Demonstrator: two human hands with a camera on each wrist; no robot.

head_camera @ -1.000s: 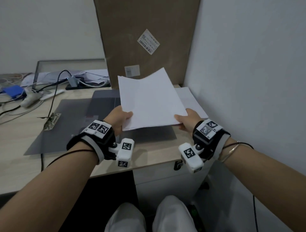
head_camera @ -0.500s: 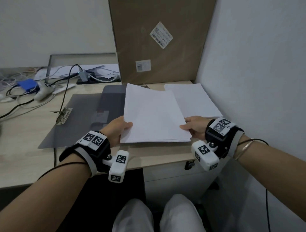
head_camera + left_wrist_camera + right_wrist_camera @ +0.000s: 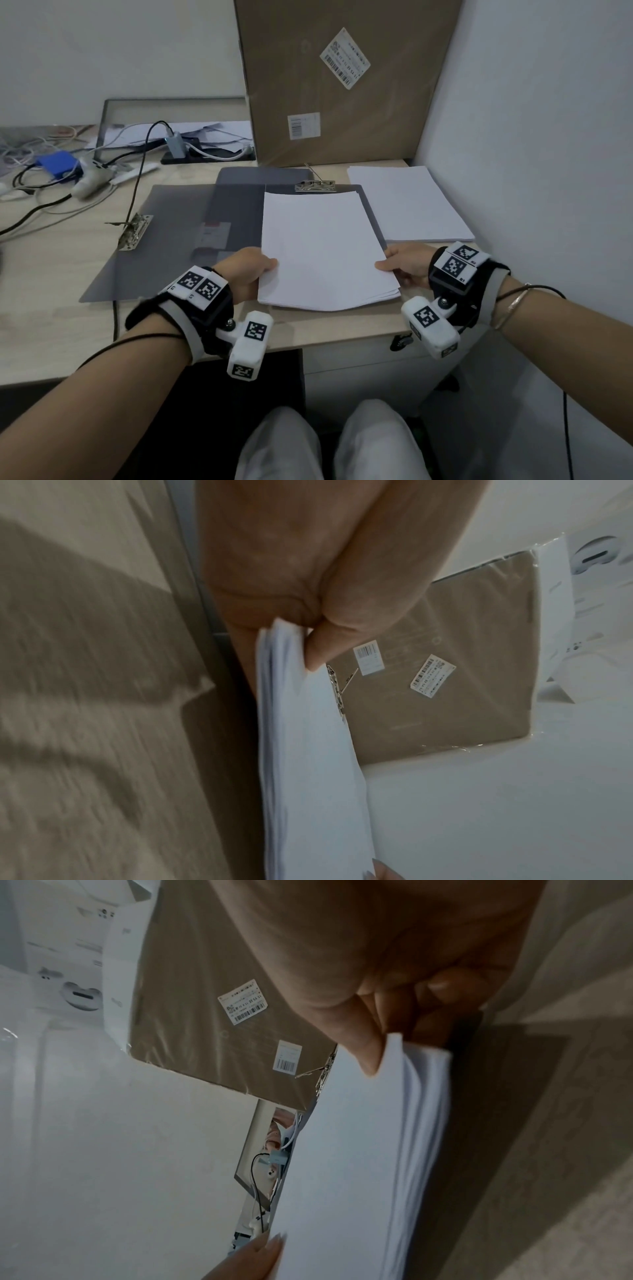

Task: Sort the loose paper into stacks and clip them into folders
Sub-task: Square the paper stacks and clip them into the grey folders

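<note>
A stack of white paper [image 3: 322,250] lies on the right half of an open grey folder [image 3: 236,205], its far edge just short of the metal clip [image 3: 315,186]. My left hand [image 3: 251,270] pinches the stack's near left edge, thumb on top. My right hand [image 3: 399,265] pinches the near right edge the same way. The left wrist view shows the thumb on the paper stack [image 3: 308,750]; the right wrist view shows the thumb on the paper stack [image 3: 359,1150] with fingers curled beneath. A second open grey folder [image 3: 144,246] with its own clip [image 3: 133,231] lies to the left.
Another white paper pile [image 3: 407,204] sits against the right wall. A tall cardboard box [image 3: 342,85] stands behind the folders. Cables, a blue device [image 3: 58,164] and a hub [image 3: 176,145] clutter the back left of the desk [image 3: 51,308].
Both hands have lowered the stack from a raised, tilted hold down flat onto the folder, with its far edge near the clip.
</note>
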